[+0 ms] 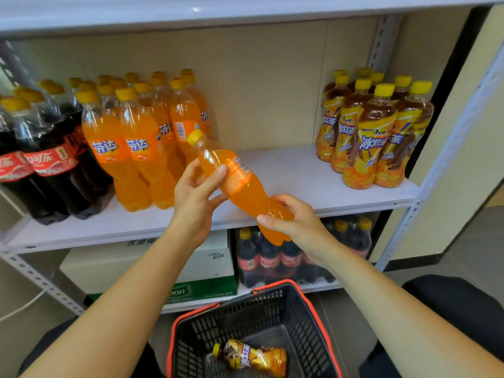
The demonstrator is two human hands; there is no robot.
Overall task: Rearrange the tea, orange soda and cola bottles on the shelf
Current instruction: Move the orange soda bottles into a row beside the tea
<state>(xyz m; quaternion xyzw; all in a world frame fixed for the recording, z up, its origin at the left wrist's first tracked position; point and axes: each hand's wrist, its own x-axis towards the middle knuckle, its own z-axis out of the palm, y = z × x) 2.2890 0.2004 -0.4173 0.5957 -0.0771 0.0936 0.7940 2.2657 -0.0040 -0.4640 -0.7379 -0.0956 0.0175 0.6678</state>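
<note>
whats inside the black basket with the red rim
One tea bottle lies on its side in the basket, yellow cap to the left. Nothing else shows on the visible floor. The basket's near end is cut off by the frame, so it cannot be seen.

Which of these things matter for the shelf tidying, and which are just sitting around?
In the job: held orange soda bottle, left hand, right hand, shelved orange sodas, cola bottles, tea bottles, basket holding a lone tea bottle.

Just lying about: white box, green box, wrapped cola pack below, white cable.
</note>
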